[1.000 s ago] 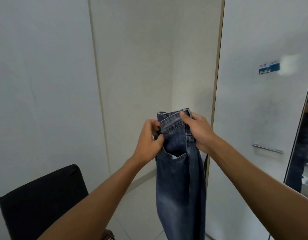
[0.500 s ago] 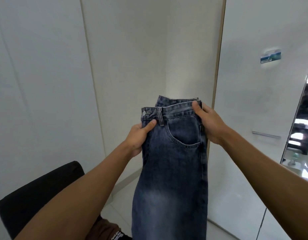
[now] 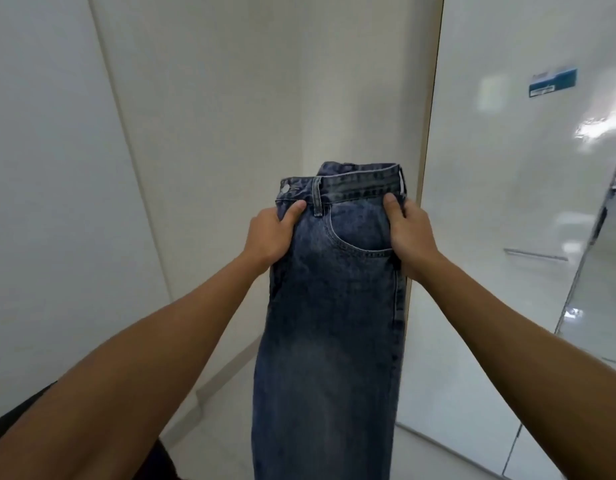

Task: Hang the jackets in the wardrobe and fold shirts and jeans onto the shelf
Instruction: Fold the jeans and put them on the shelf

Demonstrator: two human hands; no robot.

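Head view. I hold one pair of blue jeans (image 3: pixel 329 306) upright in the air in front of me, waistband at the top, the legs laid one over the other and hanging down out of the bottom of the frame. My left hand (image 3: pixel 270 235) grips the waistband edge beside the metal button (image 3: pixel 285 188), thumb on the front of the denim; my right hand (image 3: pixel 408 237) grips the opposite edge beside the front pocket (image 3: pixel 360 233), thumb likewise on the front. Both hands are thus clamped on the jeans, apart from each other by the width of the halved garment. Nothing carries the jeans but my hands.

Progress, as I judge it: the lengthwise fold appears done; the cross folds and the placing on the shelf remain. No shelf, jacket or shirt is in view, so I cannot tell how much of the rest is finished.

Containers: a pale wardrobe door (image 3: pixel 507 202) with a bar handle (image 3: pixel 535 254) stands at right; its interior is not shown, so I cannot tell its contents.
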